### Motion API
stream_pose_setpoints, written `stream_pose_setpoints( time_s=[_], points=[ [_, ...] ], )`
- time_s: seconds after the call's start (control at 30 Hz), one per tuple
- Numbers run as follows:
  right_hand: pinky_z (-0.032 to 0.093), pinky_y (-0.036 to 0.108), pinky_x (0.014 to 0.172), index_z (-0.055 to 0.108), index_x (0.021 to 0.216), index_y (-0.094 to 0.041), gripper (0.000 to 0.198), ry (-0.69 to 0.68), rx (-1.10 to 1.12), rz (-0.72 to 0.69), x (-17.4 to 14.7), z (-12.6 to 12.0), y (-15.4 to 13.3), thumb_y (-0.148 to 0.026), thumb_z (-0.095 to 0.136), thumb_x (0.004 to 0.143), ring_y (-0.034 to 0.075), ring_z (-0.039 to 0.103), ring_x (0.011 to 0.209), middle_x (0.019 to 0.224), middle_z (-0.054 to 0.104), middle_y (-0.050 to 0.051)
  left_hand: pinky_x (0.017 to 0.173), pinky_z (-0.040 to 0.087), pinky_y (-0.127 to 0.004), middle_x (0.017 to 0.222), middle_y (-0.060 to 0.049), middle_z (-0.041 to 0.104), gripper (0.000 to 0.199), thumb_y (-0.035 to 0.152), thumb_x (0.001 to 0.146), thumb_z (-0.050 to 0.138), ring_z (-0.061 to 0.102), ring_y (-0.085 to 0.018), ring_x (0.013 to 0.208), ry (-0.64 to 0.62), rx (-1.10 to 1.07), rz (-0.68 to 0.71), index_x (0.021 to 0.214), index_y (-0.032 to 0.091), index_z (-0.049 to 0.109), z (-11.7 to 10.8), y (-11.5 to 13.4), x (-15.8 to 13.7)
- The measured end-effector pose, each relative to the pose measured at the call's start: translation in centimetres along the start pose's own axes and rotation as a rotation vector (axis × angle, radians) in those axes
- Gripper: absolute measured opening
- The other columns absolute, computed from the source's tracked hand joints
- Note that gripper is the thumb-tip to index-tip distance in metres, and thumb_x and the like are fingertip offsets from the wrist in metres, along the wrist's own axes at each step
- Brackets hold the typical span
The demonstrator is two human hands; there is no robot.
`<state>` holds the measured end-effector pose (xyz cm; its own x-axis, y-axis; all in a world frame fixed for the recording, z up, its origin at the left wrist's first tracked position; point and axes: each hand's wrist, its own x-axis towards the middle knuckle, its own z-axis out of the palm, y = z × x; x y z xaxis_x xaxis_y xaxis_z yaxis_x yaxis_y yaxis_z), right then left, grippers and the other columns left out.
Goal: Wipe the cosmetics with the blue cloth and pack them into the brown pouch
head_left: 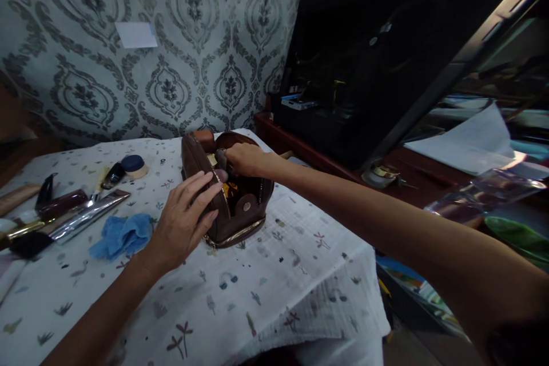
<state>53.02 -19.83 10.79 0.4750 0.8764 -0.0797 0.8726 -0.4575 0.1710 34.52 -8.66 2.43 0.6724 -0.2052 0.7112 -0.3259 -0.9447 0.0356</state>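
Observation:
A brown zippered cosmetic bag [225, 230] stands open on the patterned white cloth [274, 291]. My left hand [182, 222] rests against the bag's left side, fingers stretched out and apart over its zipped edge. Inside the mouth of the bag, my right hand [246, 159] is closed, knuckles up. A dark greyish thing shows at its fingertips, too hidden to name. Something yellow and black [232, 189] lies within the bag, below that hand. Most of the bag's contents are out of sight.
A crumpled blue cloth [122, 234] lies left of my left hand. Beyond it are a silver tube [90, 217], a dark-lidded jar [134, 166], and several other cosmetics. A large black screen [343, 74] stands at the right, with a tape roll [381, 174] near its base.

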Motion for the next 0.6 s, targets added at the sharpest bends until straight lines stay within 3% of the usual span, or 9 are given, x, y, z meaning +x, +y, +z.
stream_pose_setpoints(
  time_s=[0.6],
  points=[
    [0.055, 0.033, 0.092, 0.069, 0.122, -0.009, 0.032, 0.023, -0.001, -0.008, 0.31, 0.44, 0.14, -0.010, 0.053, 0.095, 0.029, 0.069, 0.115, 0.117, 0.073, 0.021, 0.113, 0.041, -0.050, 0.147, -0.014, 0.048, 0.052, 0.021, 0.100, 0.050, 0.042, -0.031, 0.141, 0.009, -0.008, -0.003, 0.149, 0.026, 0.036, 0.13, 0.03, 0.01]
  ],
)
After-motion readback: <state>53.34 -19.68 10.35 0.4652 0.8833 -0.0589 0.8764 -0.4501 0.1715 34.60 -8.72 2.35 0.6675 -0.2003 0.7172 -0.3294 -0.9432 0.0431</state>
